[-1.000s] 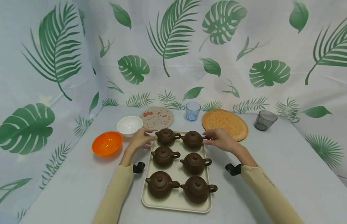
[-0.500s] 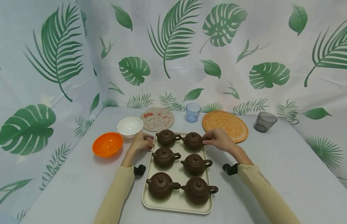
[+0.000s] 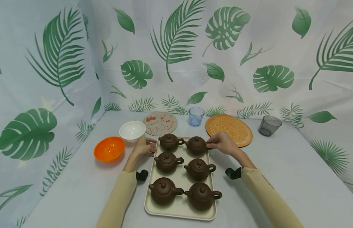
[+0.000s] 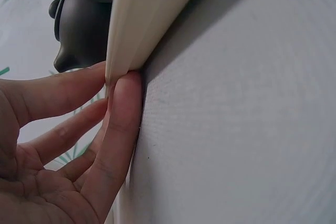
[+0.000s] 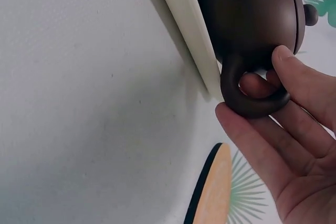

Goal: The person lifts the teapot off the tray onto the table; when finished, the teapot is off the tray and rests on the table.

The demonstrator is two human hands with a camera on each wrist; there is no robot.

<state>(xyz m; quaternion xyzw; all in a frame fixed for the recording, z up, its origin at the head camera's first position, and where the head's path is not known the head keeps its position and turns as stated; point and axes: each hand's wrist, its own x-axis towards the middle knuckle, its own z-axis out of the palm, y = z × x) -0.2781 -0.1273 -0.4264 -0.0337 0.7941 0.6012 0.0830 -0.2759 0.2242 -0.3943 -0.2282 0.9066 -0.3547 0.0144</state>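
Our right hand (image 3: pixel 223 144) has its fingers curled round the handle of the teapot (image 3: pixel 196 145) at the tray's far right corner, at about one o'clock on the tray (image 3: pixel 180 211); in the right wrist view a fingertip (image 5: pixel 254 85) pokes through the loop of the handle (image 5: pixel 252 100) while the thumb presses from above. Our left hand (image 3: pixel 142 147) rests at the tray's left edge, around ten o'clock, with nearly straight fingers pinching the rim (image 4: pixel 131 40) against the desk (image 3: pixel 279 171).

To do this well, we judge that the left hand should press the tray steady while the right lifts. We want a firm hold before raising the pot, since its lid sits loose-looking on top and could slide if we tilt. We should lift straight up, because the neighbouring teapot (image 3: pixel 169 141) stands just beside at nine o'clock, its handle nearly touching our pot's spout. Keeping the pot level also clears the one (image 3: pixel 197 167) directly behind it at six o'clock.
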